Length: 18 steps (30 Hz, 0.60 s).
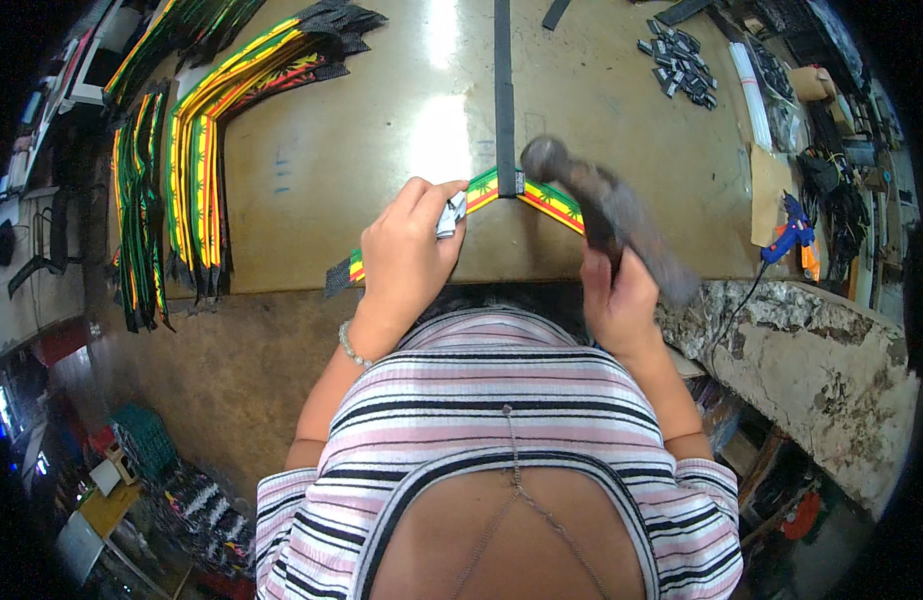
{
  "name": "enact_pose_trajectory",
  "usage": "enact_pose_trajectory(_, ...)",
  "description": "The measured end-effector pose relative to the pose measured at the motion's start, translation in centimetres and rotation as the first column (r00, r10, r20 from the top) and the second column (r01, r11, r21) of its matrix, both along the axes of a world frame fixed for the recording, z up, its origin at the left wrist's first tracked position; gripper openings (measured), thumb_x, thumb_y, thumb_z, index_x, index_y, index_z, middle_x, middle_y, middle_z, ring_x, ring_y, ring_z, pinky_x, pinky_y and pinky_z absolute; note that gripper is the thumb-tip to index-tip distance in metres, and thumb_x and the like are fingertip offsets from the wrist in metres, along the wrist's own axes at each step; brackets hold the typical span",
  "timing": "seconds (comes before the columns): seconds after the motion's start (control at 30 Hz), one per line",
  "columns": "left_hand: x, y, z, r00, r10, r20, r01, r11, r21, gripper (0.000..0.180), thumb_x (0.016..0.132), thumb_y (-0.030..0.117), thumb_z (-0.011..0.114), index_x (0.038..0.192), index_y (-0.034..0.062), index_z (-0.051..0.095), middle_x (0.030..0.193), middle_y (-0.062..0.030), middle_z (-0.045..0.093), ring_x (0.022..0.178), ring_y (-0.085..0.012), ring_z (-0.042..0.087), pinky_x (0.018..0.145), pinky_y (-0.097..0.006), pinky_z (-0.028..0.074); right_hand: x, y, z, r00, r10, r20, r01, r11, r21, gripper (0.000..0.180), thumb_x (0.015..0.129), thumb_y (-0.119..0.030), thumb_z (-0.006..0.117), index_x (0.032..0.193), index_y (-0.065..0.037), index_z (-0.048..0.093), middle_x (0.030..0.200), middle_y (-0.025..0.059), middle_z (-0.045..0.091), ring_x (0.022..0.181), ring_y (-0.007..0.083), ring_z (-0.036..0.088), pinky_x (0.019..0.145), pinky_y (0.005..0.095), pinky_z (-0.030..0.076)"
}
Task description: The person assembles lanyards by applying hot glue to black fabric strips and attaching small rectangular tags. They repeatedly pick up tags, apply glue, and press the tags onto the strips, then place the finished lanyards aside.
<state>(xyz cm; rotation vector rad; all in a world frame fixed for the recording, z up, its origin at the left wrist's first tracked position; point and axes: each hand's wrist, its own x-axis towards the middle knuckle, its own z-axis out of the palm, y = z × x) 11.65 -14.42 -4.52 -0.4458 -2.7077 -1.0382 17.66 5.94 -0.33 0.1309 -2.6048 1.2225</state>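
Observation:
My right hand (pixel 624 305) is wrapped round the handle of a hammer (pixel 632 225). The hammer's head is smeared by motion and hangs over the right arm of a bent green, yellow and red strap (pixel 557 207) with a leaf print. Between the fingers of my left hand (pixel 407 250) are several small white-and-grey tags (pixel 450 215); this hand covers part of the strap's left arm. At the strap's peak lies the end of a long black band (pixel 505 110), with a small dark label (pixel 520 183) at its edge.
Stacks of similar printed straps (pixel 197 170) lie at the left of the table (pixel 332 220). A pile of small black-and-white tags (pixel 677 65) is at the far right. Near the right edge rests a blue glue gun (pixel 790 232) with a cord, beside white sticks (pixel 750 95).

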Motion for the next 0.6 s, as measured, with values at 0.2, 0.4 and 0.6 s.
enact_pose_trajectory(0.2,0.1,0.2,0.5,0.999,-0.034,0.007,0.034,0.997,-0.071,0.023,0.083,0.024,0.075,0.102,0.0115,0.07,0.082,-0.0075,0.062,0.071,-0.028,0.065,0.061,-0.037,0.052,-0.1,0.5,0.1,0.92,-0.132,0.369,0.057,0.977,0.205,0.035,0.098,-0.033,0.059,0.101,0.002,0.059,0.092,0.0286,0.064,0.087,0.0462,0.064,0.074,0.0497,0.052)
enact_pose_trajectory(0.4,-0.5,0.5,0.9,0.992,-0.114,-0.059,0.105,0.984,-0.147,0.021,0.085,0.024,0.074,0.097,0.0097,0.066,0.082,-0.0083,0.064,0.071,-0.0282,0.066,0.06,-0.039,0.052,-2.5,8.8,-2.7,0.896,-0.441,-0.044,0.403,0.769,0.496,0.039,0.097,-0.034,0.06,0.119,-0.003,0.065,0.1,0.0212,0.066,0.091,0.0401,0.065,0.082,0.045,0.052)
enact_pose_trajectory(0.6,-1.7,-0.3,3.3,0.955,-0.285,-0.082,0.277,0.955,-0.104,0.013,0.09,0.016,0.067,0.098,0.0056,0.066,0.079,-0.0108,0.063,0.065,-0.0281,0.062,0.058,-0.037,0.049,-5.8,10.8,-1.5,0.993,-0.083,0.086,0.063,0.974,0.217,0.035,0.099,-0.029,0.059,0.121,-0.003,0.064,0.104,0.0117,0.067,0.097,0.0247,0.064,0.09,0.0361,0.049)
